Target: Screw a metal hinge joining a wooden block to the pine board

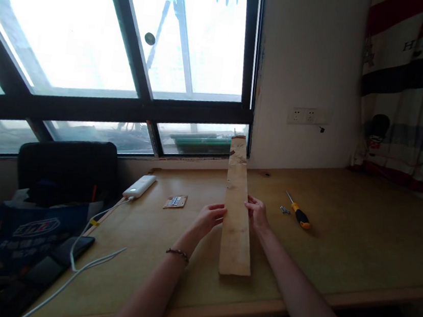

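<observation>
Along opposite long edges of wooden plank [235, 218]: left hand [207, 220], right hand [257, 214], fingers bent, plank pinched between them, presumably for balanced support. Plank over tabletop [322, 259], far end across window frame [202, 111] in view; contact with tabletop unclear. Right of plank: metal screws [285, 209] beside yellow-black screwdriver [299, 215], likely grouped for reach. Left of plank: small flat card-like piece [175, 202], white power bank [139, 186]. Plank straight-sided, pale-grained, far end rough, darkened.
</observation>
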Demonstrator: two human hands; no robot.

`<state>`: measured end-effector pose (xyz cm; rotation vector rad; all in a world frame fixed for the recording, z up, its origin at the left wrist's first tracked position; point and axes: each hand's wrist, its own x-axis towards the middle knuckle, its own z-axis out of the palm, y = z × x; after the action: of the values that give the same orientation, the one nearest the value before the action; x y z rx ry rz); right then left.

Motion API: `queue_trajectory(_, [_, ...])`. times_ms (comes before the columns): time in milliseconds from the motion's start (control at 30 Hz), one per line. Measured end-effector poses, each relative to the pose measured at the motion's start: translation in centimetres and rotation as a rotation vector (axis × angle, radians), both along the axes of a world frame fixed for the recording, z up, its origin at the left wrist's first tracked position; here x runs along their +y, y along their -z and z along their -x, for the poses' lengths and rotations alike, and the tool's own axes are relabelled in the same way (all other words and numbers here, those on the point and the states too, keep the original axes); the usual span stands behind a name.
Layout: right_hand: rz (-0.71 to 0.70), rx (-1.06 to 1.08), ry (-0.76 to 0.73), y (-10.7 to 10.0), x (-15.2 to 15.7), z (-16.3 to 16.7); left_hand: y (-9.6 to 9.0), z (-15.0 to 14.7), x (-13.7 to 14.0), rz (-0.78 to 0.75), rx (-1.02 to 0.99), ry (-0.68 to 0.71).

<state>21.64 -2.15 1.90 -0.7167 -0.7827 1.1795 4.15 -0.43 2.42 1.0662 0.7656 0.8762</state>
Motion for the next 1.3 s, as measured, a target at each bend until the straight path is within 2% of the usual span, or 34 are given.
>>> queue_trajectory(100, [0.008, -0.004, -0.067, 0.7, 0.2, -0.4, 1.6, -0.2, -0.1, 0.023, -0.065, -0.037])
queue_trajectory(200, [0.023, 0.000, -0.120, 1.3, 0.4, -0.7, 2.4, -0.4, -0.4, 0.036, -0.061, -0.104])
queue_trajectory(433, [0.081, -0.067, -0.195, 2.1, 1.1, -1.2, 2.8, -0.5, -0.1, -0.086, 0.096, -0.087])
queue_trajectory(633, [0.062, -0.126, -0.203, 2.4, 1.8, -1.1, 3.3, -0.5, 1.2, -0.215, 0.250, -0.111])
queue_trajectory(900, [0.090, -0.095, -0.224, 2.7, 2.0, -0.6, 3.4, -0.9, 1.7, -0.233, 0.299, -0.110])
queue_trajectory(967, [0.141, -0.098, -0.193, 2.5, 2.0, -0.5, 3.4, -1.0, 1.6, -0.244, 0.308, -0.132])
queue_trajectory(1133, [0.335, -0.212, -0.002, 2.6, 2.1, -1.0, 3.2, -1.0, 1.2, -0.238, 0.375, -0.215])
queue_trajectory(1300, [0.377, -0.253, -0.003, 2.7, 1.7, -1.3, 2.9, -1.0, 0.5, -0.138, 0.404, -0.361])
